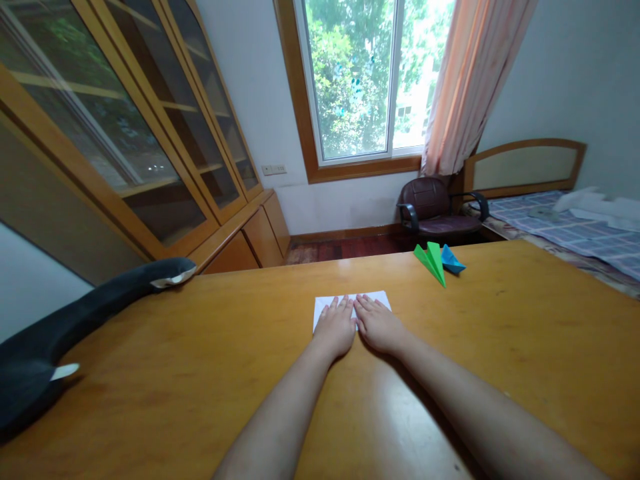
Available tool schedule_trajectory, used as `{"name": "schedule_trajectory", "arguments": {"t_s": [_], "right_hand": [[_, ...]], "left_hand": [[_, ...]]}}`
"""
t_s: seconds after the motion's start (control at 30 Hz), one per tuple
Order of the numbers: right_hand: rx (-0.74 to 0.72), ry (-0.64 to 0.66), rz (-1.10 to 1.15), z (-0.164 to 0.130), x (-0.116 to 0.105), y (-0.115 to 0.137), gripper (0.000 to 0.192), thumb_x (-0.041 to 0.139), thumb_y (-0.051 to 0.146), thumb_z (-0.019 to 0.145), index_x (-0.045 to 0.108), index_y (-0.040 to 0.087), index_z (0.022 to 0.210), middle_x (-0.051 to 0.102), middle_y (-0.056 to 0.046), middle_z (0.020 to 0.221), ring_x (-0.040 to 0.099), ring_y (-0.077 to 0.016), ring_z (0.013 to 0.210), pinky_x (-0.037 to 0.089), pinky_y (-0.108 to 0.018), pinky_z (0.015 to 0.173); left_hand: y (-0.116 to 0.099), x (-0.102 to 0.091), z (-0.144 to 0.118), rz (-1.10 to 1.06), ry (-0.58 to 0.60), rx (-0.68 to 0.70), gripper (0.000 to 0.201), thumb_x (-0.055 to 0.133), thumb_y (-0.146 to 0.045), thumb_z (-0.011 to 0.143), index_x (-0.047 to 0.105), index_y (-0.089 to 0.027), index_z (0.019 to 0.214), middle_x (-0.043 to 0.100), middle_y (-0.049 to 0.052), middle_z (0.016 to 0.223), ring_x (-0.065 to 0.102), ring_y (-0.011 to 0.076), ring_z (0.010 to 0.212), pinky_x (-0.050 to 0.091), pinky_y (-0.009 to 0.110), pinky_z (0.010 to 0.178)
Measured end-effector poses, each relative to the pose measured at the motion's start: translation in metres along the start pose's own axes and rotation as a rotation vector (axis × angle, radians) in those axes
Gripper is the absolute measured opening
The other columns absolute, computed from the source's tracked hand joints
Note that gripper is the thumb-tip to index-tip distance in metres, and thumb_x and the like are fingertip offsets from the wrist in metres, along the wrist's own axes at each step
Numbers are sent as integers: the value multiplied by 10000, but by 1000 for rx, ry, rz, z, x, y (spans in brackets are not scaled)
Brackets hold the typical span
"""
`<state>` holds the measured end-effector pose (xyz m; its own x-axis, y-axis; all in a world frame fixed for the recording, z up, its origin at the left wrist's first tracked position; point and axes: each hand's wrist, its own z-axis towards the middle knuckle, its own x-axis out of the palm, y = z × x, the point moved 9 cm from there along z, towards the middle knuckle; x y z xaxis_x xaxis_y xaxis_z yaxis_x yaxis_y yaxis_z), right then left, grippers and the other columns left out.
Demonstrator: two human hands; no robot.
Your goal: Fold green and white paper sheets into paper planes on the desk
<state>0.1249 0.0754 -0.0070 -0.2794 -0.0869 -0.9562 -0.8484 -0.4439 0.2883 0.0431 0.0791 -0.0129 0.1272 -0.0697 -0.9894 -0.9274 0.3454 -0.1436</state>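
A white sheet of paper (323, 304), with what look like crease lines, lies flat on the wooden table. My left hand (336, 327) rests palm down on its left half, fingers stretched toward the far edge. Beside it, my right hand (377, 323) presses on the right half, also flat with fingers extended. The two hands nearly meet at the middle of the sheet. Much of the paper is hidden beneath them. Neither hand grips anything.
A green paper plane (433, 261) and a blue folded paper boat (451, 260) sit near the table's far edge, right of the paper. On the left lies a black-and-white plush toy (100, 300). Beyond the table stand a brown armchair (433, 207) and a glass-door cabinet (165, 107).
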Motion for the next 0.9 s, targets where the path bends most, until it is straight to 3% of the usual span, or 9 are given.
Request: {"name": "schedule_trajectory", "arguments": {"t_s": [0.23, 0.43, 0.57, 0.77, 0.9], "right_hand": [[36, 20, -18, -1, -1, -2, 598, 332, 309, 926, 374, 29, 1453, 309, -184, 1526, 266, -288, 1426, 203, -459, 1161], [47, 10, -23, -3, -4, -1, 606, 328, 292, 919, 360, 11, 1455, 301, -180, 1531, 261, -289, 1428, 193, -449, 1162], [69, 19, -18, -2, -3, -6, 613, 355, 288, 908, 357, 19, 1459, 306, -177, 1530, 258, -285, 1429, 185, -451, 1162], [50, 9, 18, -5, -10, -7, 594, 383, 253, 890, 395, 26, 1439, 338, -189, 1516, 286, -289, 1417, 209, -451, 1152], [16, -20, 46, -6, -15, -8, 587, 422, 232, 868, 423, 33, 1420, 377, -199, 1495, 322, -290, 1399, 242, -441, 1143]], "left_hand": [[13, -5, -2, -40, -8, -76, 633, 357, -490, 929, 342, -183, 1483, 281, 90, 1561, 222, 335, 1439, 198, 519, 1158], [48, -9, -7, -66, -66, -300, 818, 411, -650, 850, 370, -108, 1461, 247, 211, 1550, 212, 397, 1429, 222, 523, 1131], [64, -12, -11, -98, -101, -408, 820, 445, -641, 834, 386, -99, 1447, 253, 219, 1545, 203, 415, 1427, 209, 551, 1123], [62, -20, -10, -215, -160, -269, 688, 555, -421, 842, 427, -56, 1411, 369, 240, 1486, 298, 373, 1403, 238, 487, 1143], [71, -34, -10, -465, -345, -204, 580, 626, -256, 800, 508, -90, 1343, 494, 195, 1410, 433, 291, 1336, 303, 402, 1139]]}}
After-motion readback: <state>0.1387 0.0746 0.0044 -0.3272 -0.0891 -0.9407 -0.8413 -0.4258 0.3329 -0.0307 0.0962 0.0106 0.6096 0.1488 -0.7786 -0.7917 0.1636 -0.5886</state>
